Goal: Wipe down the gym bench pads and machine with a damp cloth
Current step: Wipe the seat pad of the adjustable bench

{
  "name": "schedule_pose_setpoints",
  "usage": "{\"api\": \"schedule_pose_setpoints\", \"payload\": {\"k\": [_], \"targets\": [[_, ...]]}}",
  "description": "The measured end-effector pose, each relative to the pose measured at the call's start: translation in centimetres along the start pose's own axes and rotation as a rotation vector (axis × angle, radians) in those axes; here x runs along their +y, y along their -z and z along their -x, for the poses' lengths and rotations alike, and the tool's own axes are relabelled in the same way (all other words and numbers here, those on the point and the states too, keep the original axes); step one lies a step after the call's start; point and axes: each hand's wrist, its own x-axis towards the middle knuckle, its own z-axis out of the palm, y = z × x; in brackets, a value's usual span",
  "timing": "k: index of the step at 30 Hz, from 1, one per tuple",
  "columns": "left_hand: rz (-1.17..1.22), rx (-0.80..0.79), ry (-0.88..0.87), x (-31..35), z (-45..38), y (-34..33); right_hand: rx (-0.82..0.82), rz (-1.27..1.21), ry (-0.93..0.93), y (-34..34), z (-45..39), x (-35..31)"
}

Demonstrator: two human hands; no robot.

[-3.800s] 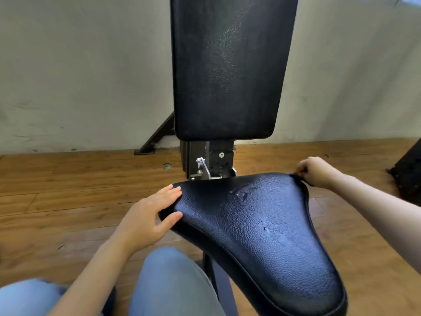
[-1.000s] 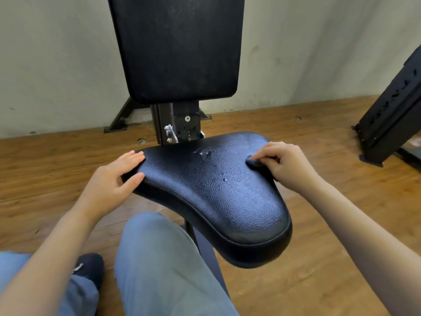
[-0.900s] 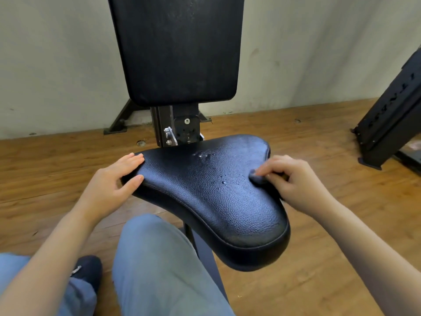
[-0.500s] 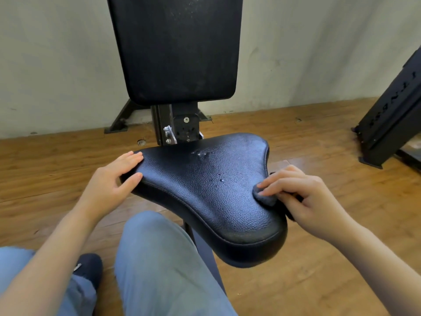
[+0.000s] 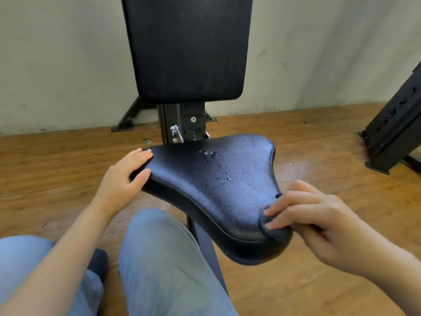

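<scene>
i saw a wooden floor (image 5: 57, 160) meeting a pale scuffed wall (image 5: 63, 60). a black steel frame (image 5: 396, 126) stood far right, possibly another machine. blue jeans (image 5: 164, 265) filled the foreground.

Two hands are seen: the left hand (image 5: 124, 179) and the right hand (image 5: 319, 220). Two black pads are counted, one seat pad (image 5: 214, 188) and one upright back pad (image 5: 186, 46). One dark cloth (image 5: 272, 231) and one black machine frame (image 5: 396, 126) are shown.
</scene>
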Motion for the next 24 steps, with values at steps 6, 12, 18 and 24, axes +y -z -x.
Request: {"api": "schedule_pose_setpoints", "payload": {"k": [6, 12, 18, 24], "targets": [[0.003, -0.030, 0.020, 0.1, 0.1, 0.1, -0.135, 0.125, 0.143, -3.9, -5.0, -2.6], [0.007, -0.050, 0.001, -0.2, 0.3, 0.1, -0.061, -0.033, 0.004, -0.6, -1.2, -0.5], [-0.018, -0.050, -0.004, -0.2, 0.4, 0.1, 0.055, 0.078, -0.105, -1.9, -2.9, 0.0], [-0.012, -0.037, 0.005, -0.2, 0.3, -0.1, -0.042, 0.045, -0.048, -1.9, -3.4, 0.1]]}}
